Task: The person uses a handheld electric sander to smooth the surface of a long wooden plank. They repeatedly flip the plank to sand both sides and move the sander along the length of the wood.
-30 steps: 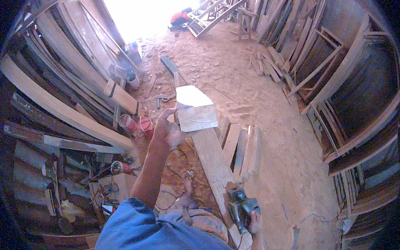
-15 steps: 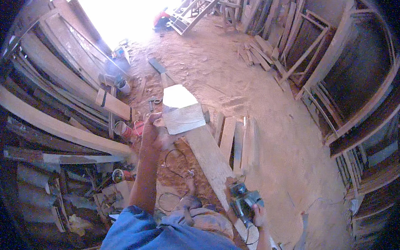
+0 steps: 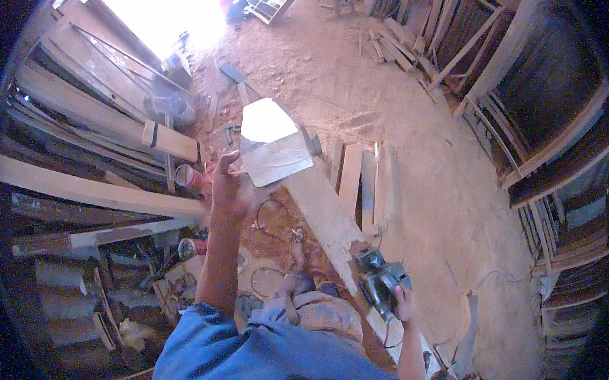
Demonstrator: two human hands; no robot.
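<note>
My right hand [image 3: 404, 304] is closed round the handle of a dark electric planer [image 3: 382, 280], which rests on a long pale plank [image 3: 325, 215]. The plank runs diagonally from the lower right towards the upper left. Farther up it, a squarish wooden board [image 3: 278, 163] has a glaring white upper part. My left hand [image 3: 230, 190] is raised beside the board's lower left edge, thumb pointing up. Its other fingers are blurred, so whether they touch or grip the board is unclear.
Several cut boards [image 3: 366, 186] lie right of the plank. A hammer [image 3: 231, 131] and a red and white bucket [image 3: 191, 177] are on the left, near long stacked timbers [image 3: 100, 191]. Frames and timber [image 3: 487, 52] lean along the right wall. A cable [image 3: 268, 280] loops near my feet.
The whole scene has shifted upward in view as my head moved. The planer stays in my right hand on the plank, and my left hand remains beside the board.
</note>
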